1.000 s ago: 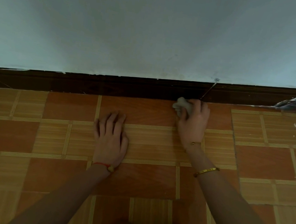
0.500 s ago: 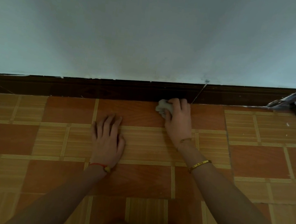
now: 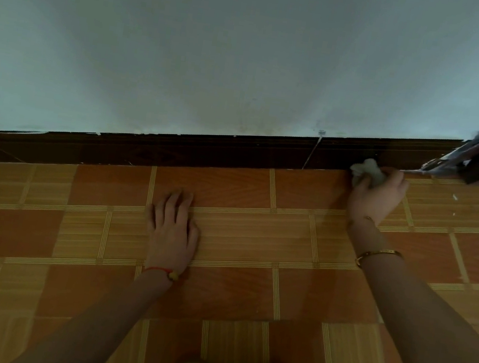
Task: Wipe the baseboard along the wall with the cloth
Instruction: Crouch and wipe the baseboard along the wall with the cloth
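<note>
The baseboard (image 3: 205, 151) was a dark brown strip running along the foot of the pale wall (image 3: 222, 39), flecked with white paint along its top edge and crossed by a thin pale seam. The cloth (image 3: 366, 169), small, crumpled and off-white, sat pressed against the baseboard's lower edge near its right end. The right hand (image 3: 376, 195) had its fingers (image 3: 393, 181) curled shut around it. The left hand (image 3: 173, 230) lay flat on the tiled floor (image 3: 38, 229), fingers slightly spread.
</note>
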